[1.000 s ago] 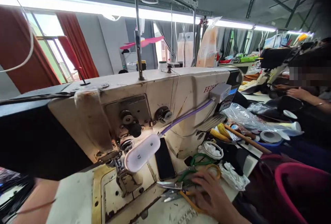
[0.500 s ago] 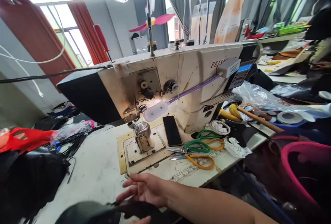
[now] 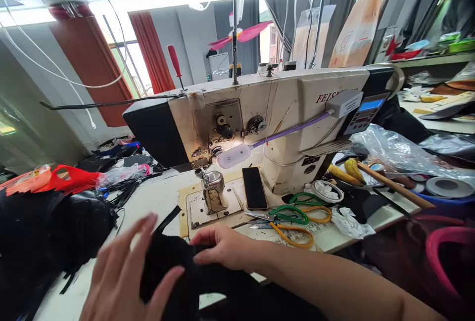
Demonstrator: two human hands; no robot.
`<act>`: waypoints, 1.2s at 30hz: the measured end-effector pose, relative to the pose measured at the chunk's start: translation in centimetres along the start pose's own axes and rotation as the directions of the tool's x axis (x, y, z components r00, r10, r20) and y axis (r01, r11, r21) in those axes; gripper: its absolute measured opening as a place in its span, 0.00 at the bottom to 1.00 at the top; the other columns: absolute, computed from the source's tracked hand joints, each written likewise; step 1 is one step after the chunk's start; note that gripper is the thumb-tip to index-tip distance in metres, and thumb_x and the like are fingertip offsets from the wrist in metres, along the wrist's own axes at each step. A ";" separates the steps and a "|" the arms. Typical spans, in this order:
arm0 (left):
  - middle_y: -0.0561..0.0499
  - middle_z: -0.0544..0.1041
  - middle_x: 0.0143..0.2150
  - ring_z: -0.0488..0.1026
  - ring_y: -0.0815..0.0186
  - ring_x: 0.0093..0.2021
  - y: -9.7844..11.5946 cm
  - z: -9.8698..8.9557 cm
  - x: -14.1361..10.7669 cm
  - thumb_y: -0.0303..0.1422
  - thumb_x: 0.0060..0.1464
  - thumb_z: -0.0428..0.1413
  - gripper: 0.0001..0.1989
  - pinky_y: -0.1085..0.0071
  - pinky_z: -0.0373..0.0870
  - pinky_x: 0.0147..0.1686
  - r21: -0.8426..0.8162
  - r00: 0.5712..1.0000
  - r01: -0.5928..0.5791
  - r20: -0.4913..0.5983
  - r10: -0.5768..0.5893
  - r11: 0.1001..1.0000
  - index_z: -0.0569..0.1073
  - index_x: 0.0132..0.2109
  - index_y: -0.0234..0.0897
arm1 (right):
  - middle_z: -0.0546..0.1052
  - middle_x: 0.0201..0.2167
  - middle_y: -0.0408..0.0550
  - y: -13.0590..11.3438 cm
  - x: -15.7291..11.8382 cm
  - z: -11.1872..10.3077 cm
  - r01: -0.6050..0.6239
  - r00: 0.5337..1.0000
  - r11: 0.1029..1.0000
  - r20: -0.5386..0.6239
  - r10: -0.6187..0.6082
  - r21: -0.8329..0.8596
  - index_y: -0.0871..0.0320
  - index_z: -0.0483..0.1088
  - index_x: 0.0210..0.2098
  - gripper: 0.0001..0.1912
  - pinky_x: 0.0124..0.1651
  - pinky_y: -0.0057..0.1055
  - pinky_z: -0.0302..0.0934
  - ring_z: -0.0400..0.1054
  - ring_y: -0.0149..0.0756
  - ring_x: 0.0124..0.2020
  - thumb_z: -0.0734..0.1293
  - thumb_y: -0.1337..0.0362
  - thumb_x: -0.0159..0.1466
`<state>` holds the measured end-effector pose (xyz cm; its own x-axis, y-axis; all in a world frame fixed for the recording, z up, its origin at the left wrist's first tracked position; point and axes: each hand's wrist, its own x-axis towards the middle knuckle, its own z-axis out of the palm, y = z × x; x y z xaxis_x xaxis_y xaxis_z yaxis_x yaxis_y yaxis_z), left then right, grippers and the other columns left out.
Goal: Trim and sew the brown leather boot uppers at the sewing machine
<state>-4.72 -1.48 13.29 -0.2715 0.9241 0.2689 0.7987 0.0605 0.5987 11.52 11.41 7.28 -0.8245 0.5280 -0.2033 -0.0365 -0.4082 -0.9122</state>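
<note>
A black piece of material [image 3: 181, 281], with a narrow strip sticking up towards the machine, lies in front of me at the table's near side. My right hand [image 3: 226, 249] pinches its upper right edge between thumb and fingers. At its left side is my left hand [image 3: 122, 276], fingers spread and slightly blurred; whether it touches the material I cannot tell. Just beyond the strip stands a white post-bed sewing machine [image 3: 285, 113], its metal post [image 3: 214, 190] rising from the bed plate.
Right of the post lie a phone [image 3: 254, 187], green-handled scissors [image 3: 293, 214] and orange-handled scissors [image 3: 297, 236]. Crumpled white paper [image 3: 352, 223] is near the table edge. A heap of black pieces [image 3: 55, 232] occupies the left. A pink bucket [image 3: 441, 252] stands at lower right.
The black material has come up into view near the machine. My right hand has closed on its edge. My left hand has risen in from the bottom, fingers spread. The view has shifted left.
</note>
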 end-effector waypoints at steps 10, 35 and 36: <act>0.51 0.80 0.28 0.76 0.63 0.28 -0.2 2.9 8.7 0.37 0.30 0.72 0.24 0.70 0.70 0.31 -0.423 0.680 0.661 0.688 -0.256 0.619 0.76 0.37 0.34 | 0.71 0.33 0.40 -6.3 -4.3 -2.7 0.190 0.979 0.477 0.130 -0.155 -0.858 0.51 0.65 0.56 0.31 0.36 0.28 0.59 0.66 0.33 0.34 0.73 0.66 0.54; 0.47 0.83 0.35 0.79 0.54 0.43 -2.0 7.8 21.5 0.41 0.36 0.69 0.17 0.65 0.73 0.48 -0.380 0.499 0.791 0.854 -0.145 0.480 0.81 0.33 0.35 | 0.70 0.58 0.53 -6.5 0.1 -11.3 0.208 0.843 -0.153 0.256 -0.474 -0.966 0.56 0.68 0.58 0.28 0.56 0.39 0.60 0.66 0.47 0.54 0.68 0.60 0.58; 0.47 0.83 0.34 0.79 0.53 0.44 -2.0 7.8 21.5 0.42 0.35 0.68 0.17 0.64 0.72 0.49 -0.377 0.501 0.785 0.853 -0.145 0.492 0.81 0.32 0.36 | 0.70 0.58 0.53 -6.6 0.1 -11.3 0.202 0.847 -0.148 0.249 -0.470 -0.968 0.55 0.68 0.58 0.28 0.56 0.39 0.60 0.66 0.47 0.53 0.68 0.60 0.58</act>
<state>-7.94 21.22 12.04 0.2063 0.7759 -0.5961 -0.0228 0.6129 0.7898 18.06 22.61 9.29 -0.8214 0.4539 0.3453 0.3855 0.8881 -0.2502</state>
